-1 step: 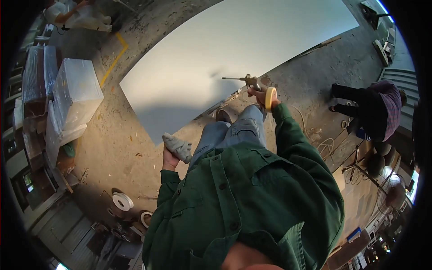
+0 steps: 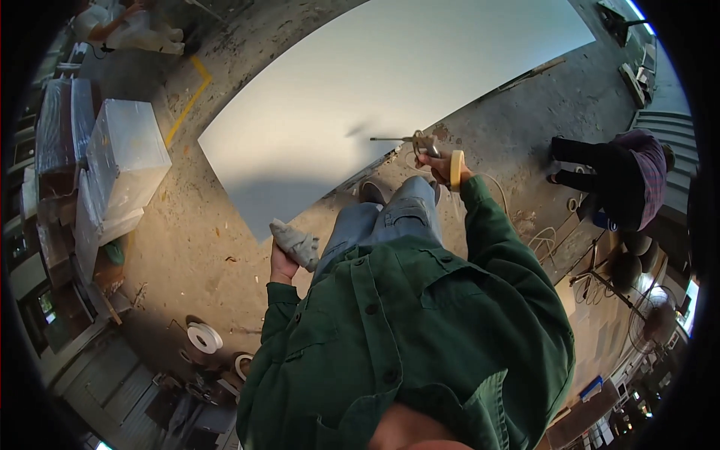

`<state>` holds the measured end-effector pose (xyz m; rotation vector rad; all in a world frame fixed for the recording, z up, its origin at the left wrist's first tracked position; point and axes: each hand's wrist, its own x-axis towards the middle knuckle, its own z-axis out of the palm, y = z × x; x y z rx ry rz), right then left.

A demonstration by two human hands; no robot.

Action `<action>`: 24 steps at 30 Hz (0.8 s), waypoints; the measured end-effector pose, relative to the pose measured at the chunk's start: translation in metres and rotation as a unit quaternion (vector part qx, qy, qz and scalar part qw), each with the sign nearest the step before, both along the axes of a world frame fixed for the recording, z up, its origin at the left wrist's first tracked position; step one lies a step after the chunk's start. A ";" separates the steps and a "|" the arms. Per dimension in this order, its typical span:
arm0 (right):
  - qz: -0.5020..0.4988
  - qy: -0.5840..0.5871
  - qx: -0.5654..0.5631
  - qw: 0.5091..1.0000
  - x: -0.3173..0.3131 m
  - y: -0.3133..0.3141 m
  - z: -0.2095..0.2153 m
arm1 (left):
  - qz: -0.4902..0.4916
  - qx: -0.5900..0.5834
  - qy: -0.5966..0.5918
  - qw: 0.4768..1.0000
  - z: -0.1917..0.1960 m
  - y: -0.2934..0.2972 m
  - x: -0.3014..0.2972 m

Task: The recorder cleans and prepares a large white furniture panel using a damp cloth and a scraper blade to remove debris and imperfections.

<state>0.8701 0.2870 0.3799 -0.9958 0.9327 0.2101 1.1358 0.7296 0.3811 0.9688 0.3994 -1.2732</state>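
My right hand [image 2: 437, 163] is wrapped around the grip of an air blow gun [image 2: 424, 145]. Its long thin nozzle points left, over the near edge of a large white board [image 2: 330, 120]. A cream roll of tape [image 2: 457, 171] encircles my right wrist like a bracelet. Down by my left thigh, my left hand [image 2: 282, 264] is closed on a crumpled grey cloth [image 2: 297, 244], just off the board's lower corner. Most of the fingers of my left hand are hidden by the cloth.
Plastic-wrapped boxes [image 2: 129, 146] are stacked on the left. Someone in a checked shirt [image 2: 643, 169] bends over at right, and another person [image 2: 142, 34] is at the far left. A thin hose [image 2: 501, 196] trails over the floor. A white reel [image 2: 204, 337] lies at lower left.
My right hand, with the blow gun and tape roll, has shifted slightly right and nearer to me. My left hand and the cloth have stayed in place.
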 end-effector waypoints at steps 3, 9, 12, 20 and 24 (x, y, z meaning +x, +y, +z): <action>-0.037 0.011 0.003 0.999 -0.068 0.039 0.012 | 0.018 0.004 0.040 0.999 0.018 -0.028 -0.002; -0.151 0.271 -0.031 0.950 -0.217 0.173 -0.093 | -0.112 -0.052 0.034 0.992 0.038 -0.097 -0.013; -0.106 0.388 -0.044 0.915 -0.293 0.238 -0.154 | -0.190 -0.106 0.042 0.975 0.046 -0.130 -0.030; -0.016 0.474 -0.236 0.848 -0.306 0.323 -0.091 | -0.340 -0.086 0.080 0.933 0.042 -0.159 -0.110; -0.313 0.143 -0.190 0.919 -0.280 0.336 -0.041 | -0.415 -0.094 0.100 0.899 0.047 -0.191 -0.189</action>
